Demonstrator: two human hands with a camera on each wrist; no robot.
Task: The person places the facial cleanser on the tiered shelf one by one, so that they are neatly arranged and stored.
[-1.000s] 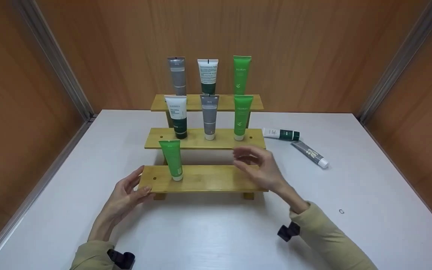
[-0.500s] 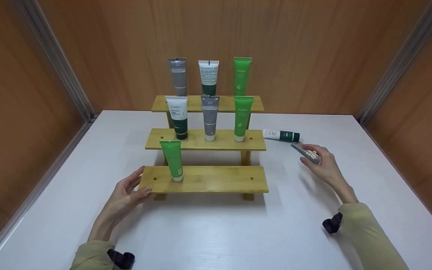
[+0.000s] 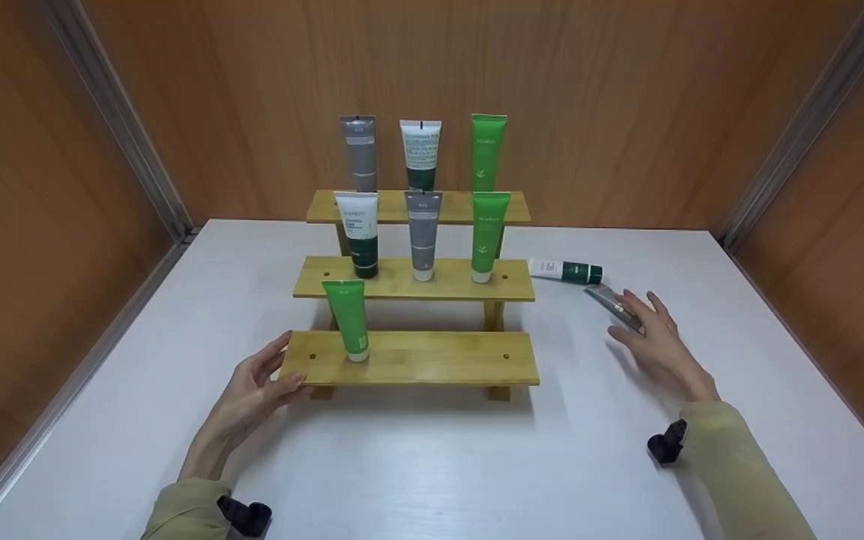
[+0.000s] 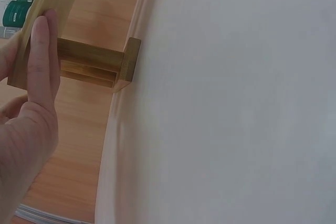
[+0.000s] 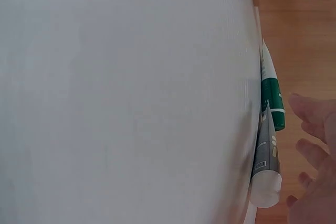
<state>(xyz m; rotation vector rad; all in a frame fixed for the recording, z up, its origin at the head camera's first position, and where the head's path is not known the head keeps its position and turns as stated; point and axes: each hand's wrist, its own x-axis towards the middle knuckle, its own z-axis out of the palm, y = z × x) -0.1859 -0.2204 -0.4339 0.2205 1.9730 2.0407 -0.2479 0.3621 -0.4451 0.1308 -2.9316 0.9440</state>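
My left hand (image 3: 246, 405) holds the left end of the lowest step of a three-tier wooden display stand (image 3: 439, 360); the left wrist view shows fingers (image 4: 39, 61) lying against the board's edge. A green tube (image 3: 347, 319) with a white cap stands on that step. At the right, my right hand (image 3: 661, 349) hovers with spread fingers over a grey tube (image 5: 266, 150) lying on the table. In the right wrist view a gap shows between the hand and this tube. A white and dark green tube (image 3: 567, 271) lies just behind it.
The middle step carries a white and dark green tube (image 3: 357, 232), a grey tube (image 3: 423, 236) and a green tube (image 3: 488, 236). Behind, the top step holds a grey (image 3: 360, 154), a white-green (image 3: 421, 154) and a green tube (image 3: 487, 150). Wooden walls (image 3: 432, 60) enclose the white table (image 3: 417, 465).
My right hand moved right from the lowest step to the grey tube. Its fingers closed in around the tube half a second ago and are now spread wider. The left hand stayed put.
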